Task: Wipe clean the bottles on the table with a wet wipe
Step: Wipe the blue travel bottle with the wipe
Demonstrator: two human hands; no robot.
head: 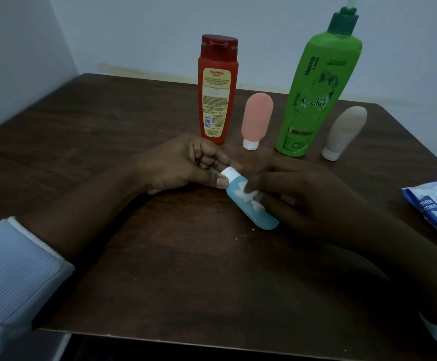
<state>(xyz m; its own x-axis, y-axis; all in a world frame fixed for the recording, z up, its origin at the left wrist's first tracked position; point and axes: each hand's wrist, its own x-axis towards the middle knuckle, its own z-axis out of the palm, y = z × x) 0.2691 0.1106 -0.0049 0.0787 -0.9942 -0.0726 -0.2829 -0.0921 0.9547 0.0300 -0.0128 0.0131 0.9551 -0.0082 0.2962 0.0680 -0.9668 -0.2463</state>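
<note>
A small blue squeeze bottle point(254, 208) with a white cap lies tilted just above the dark wooden table point(160, 269). My left hand point(183, 165) pinches its cap end between thumb and fingers. My right hand point(300, 196) holds a crumpled white wet wipe point(248, 195) against the bottle's side, fingers curled over it. Behind the hands stand a red shampoo bottle point(216, 92), a pink squeeze bottle point(256, 119) on its cap, a tall green pump bottle point(316, 92) and a beige squeeze bottle point(345, 131) on its cap.
A blue and white pack of wet wipes point(436, 204) lies at the table's right edge. White walls close in behind and on the left. The table's front edge runs along the bottom of the view.
</note>
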